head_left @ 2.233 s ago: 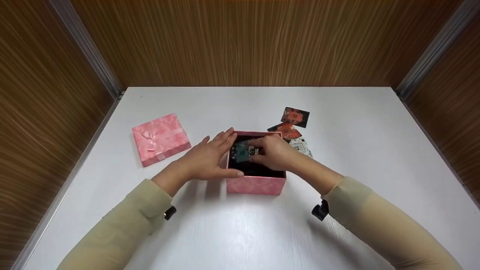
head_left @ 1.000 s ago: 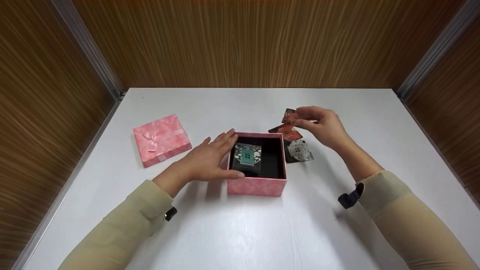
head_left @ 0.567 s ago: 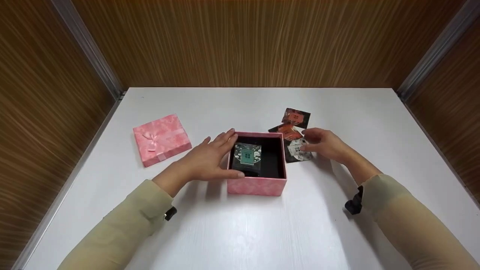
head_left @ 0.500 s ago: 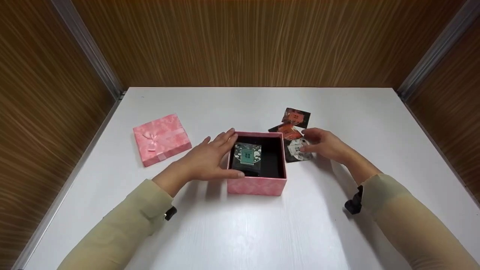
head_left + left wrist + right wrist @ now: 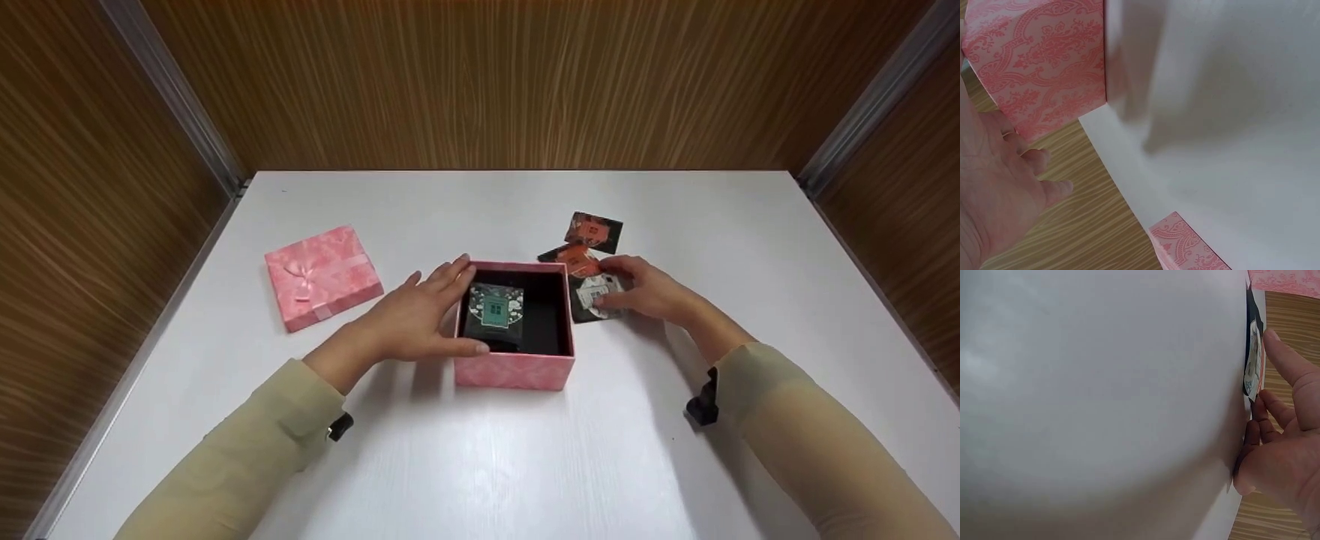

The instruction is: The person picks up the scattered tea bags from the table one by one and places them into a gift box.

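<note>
One square pink box, open-topped, upright on a white table; clock centre for the head view. Inside, towards the 9 o'clock wall: one green-labelled packet, dark, label up.

One left hand, at 9 o'clock: fingers extended and released, laid against the box's 9 o'clock wall, thumb over the rim near 7 o'clock. Touching only, without grasping.

One right hand, between 2 and 3 o'clock: thumb and forefinger at one white-labelled packet, just outside the box. Impossible to tell whether pinched or merely touched.

Two further packets, between 1 and 2 o'clock: one orange-labelled packet, partly hidden by the box; one red-labelled packet, just beyond, meeting the orange one at a corner.

One pink lid, ribbon bow upward, towards 10 o'clock, well apart from the box.

Two pale sleeves, entering from 8 and 4 o'clock, with one black fitting near each cuff.

Three brown wood-grain panels, at 9, 12 and 3 o'clock.
</note>
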Available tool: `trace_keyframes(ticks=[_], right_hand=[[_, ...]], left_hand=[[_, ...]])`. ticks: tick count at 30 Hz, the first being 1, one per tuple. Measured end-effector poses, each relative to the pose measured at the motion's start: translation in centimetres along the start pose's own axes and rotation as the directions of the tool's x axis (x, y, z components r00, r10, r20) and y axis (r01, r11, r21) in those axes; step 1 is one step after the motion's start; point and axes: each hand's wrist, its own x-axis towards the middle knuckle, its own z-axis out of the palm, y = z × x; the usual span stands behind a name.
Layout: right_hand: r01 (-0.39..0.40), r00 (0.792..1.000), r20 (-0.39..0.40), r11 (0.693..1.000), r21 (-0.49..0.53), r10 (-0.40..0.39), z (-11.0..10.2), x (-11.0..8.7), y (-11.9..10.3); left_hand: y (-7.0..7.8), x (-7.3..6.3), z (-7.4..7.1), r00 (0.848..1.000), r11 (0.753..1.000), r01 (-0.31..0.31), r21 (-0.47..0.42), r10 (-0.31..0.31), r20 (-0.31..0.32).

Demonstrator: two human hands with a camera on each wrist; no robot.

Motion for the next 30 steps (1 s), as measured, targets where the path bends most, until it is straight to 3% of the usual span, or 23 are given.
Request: trace_keyframes(ticks=[30], right_hand=[[0.039,0.999,-0.019,0.999,-0.018,-0.039,0.40,-0.54,0.64]], left_hand=[[-0.23,0.29,0.14,1.000,1.000,-0.005,-0.004,0.005,-0.010]])
